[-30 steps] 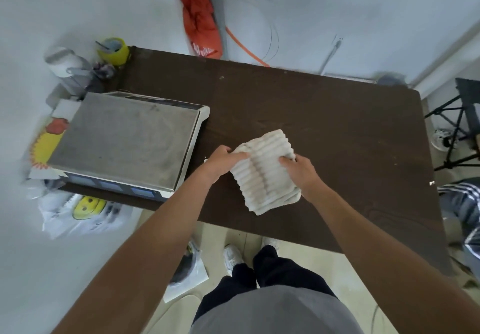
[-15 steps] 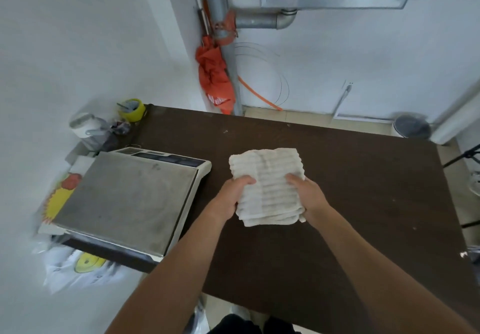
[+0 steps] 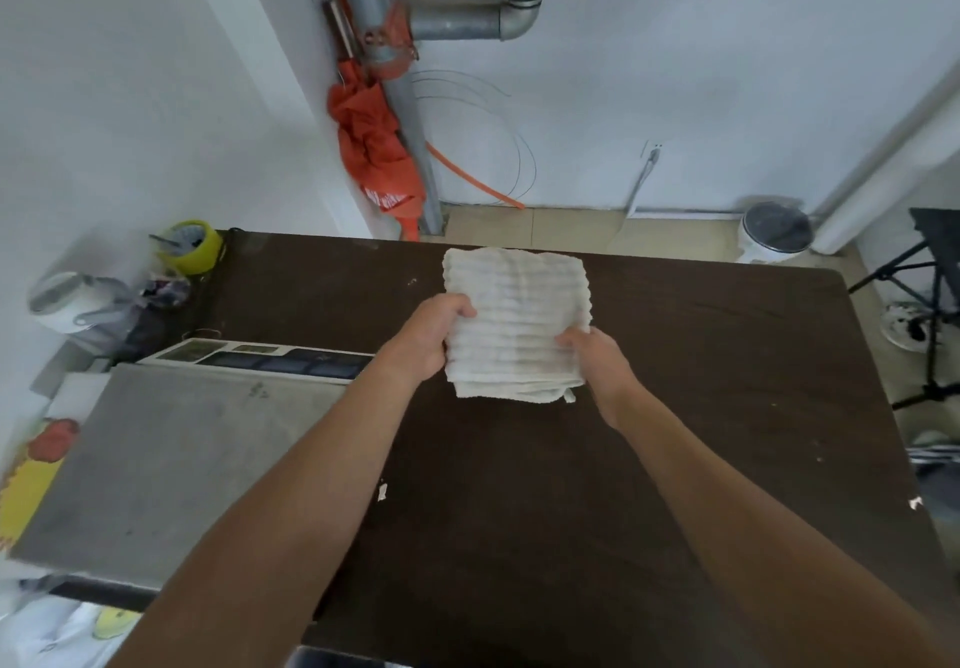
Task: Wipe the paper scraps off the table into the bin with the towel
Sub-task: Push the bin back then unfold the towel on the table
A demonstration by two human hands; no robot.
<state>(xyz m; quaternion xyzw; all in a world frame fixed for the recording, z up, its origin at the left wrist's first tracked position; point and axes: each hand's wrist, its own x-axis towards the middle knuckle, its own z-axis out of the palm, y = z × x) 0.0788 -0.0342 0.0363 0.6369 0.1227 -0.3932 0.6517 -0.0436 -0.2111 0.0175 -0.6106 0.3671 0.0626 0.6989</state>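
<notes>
Two paper scraps lie on the dark tabletop (image 3: 519, 511): one scrap (image 3: 382, 491) near the scale (image 3: 171, 464), another (image 3: 915, 501) at the right edge. Farther on, the left hand (image 3: 428, 339) and right hand (image 3: 597, 360) grip one folded, ribbed white towel (image 3: 514, 324). One bin (image 3: 774, 233) stands beyond the tabletop.

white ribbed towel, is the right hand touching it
Touching. The head view shows the right hand gripping the folded white ribbed towel at its right edge, fingers curled onto the cloth with no gap between them.
</notes>
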